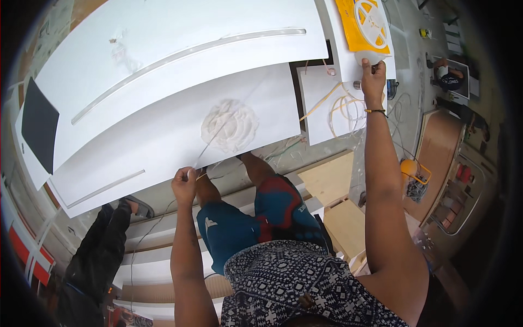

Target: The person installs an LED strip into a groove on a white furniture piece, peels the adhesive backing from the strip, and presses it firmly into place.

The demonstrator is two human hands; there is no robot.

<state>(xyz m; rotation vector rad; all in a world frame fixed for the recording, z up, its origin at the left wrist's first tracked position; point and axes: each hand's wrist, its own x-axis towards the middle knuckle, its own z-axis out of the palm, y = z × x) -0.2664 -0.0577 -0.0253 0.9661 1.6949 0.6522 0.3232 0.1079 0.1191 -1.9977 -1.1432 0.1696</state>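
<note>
My left hand is closed in a pinch at the near edge of a white panel. From its fingertips a thin pale strip runs up and right across a ruffled, off-white round shape on the panel, then fades from sight. My right arm reaches far to the upper right. There my right hand is closed on a rounded whitish thing, its kind unclear, just below a white spoked reel. The reel lies on a yellow packet.
A second white panel with a long metallic strip lies beyond. Loops of yellowish strip hang by the right board. Another person's dark-trousered legs are at left. Plywood pieces lie near my legs; an orange-yellow tool stands right.
</note>
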